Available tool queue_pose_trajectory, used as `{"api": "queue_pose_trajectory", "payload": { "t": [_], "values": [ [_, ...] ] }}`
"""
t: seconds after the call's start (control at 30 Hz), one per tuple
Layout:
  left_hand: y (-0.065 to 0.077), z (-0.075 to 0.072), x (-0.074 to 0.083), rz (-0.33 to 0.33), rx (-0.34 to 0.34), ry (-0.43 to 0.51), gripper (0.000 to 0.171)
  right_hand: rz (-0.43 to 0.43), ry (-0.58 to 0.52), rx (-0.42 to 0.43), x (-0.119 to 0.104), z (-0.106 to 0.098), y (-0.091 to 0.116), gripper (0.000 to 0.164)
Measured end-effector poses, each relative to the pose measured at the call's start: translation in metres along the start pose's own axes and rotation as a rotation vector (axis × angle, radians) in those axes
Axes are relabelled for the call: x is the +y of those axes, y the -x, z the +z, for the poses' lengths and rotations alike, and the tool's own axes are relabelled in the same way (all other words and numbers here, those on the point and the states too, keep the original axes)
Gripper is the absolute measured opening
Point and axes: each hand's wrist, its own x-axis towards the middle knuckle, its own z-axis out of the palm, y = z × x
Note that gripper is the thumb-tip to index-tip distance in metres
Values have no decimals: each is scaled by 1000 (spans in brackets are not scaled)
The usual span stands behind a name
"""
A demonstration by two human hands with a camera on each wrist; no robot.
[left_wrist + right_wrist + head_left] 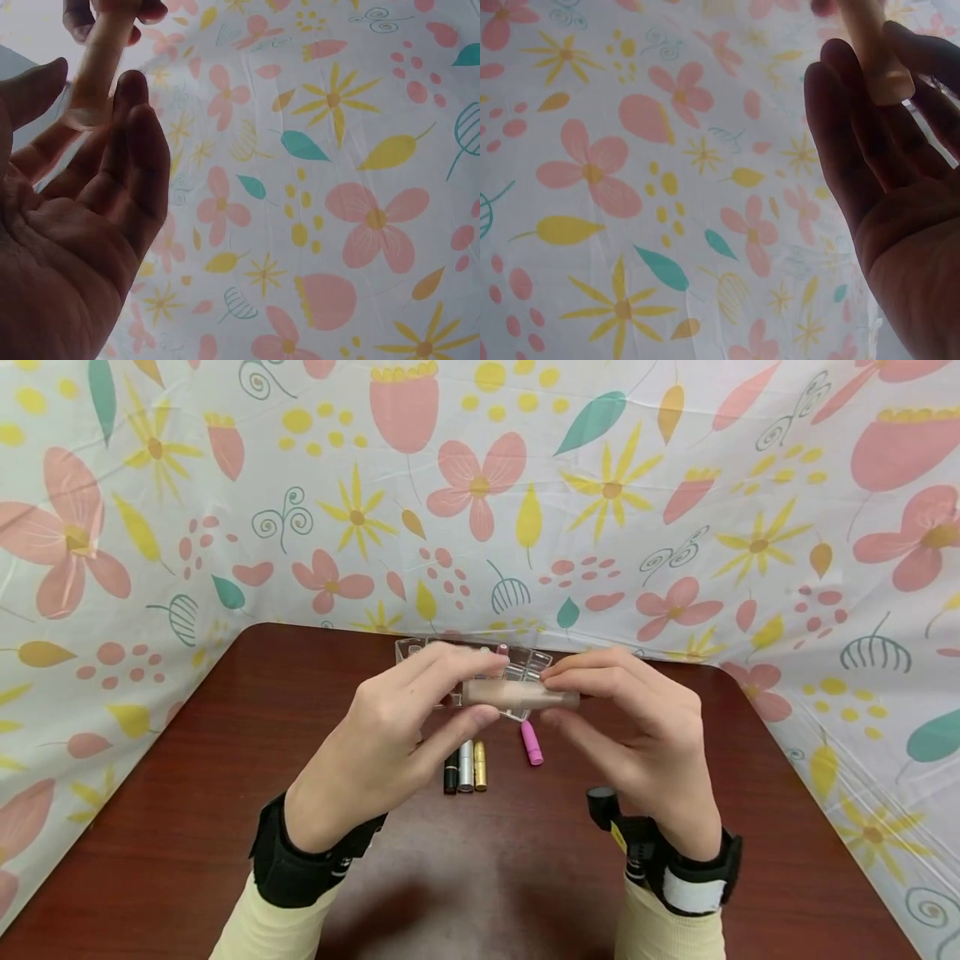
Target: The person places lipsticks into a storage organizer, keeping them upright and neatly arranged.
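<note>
A beige cosmetic tube (517, 695) lies level between both hands, above the dark wooden table. My left hand (397, 727) pinches its left end, fingers above and thumb below. At the other end, my right hand (637, 727) grips the tube between thumb and fingertips. The left wrist view shows the tube (97, 71) slanting between the left thumb and fingers, with right fingertips at the top edge. In the right wrist view, the tube's flat end (891, 84) sits between thumb and fingers.
Behind the hands stands a clear organizer (536, 662), partly hidden, with a few small items in it. Black (451, 772), silver (466, 767) and gold (480, 767) lipstick tubes lie side by side nearer me. A pink tube (532, 743) lies to their right. A flowered cloth hangs around the table.
</note>
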Motion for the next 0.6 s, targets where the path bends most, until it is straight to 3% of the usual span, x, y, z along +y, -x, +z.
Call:
{"api": "queue_pose_trajectory", "payload": {
  "t": [0.17,0.4,0.6],
  "values": [
    [-1,2,-1,25,0,-14,30,27,-36,12,4,1,1,21],
    [0,4,-5,10,21,-27,23,25,-12,-61,4,4,2,25],
    [0,7,-10,-12,-11,0,23,5,18,-84,5,7,1,13]
  ]
}}
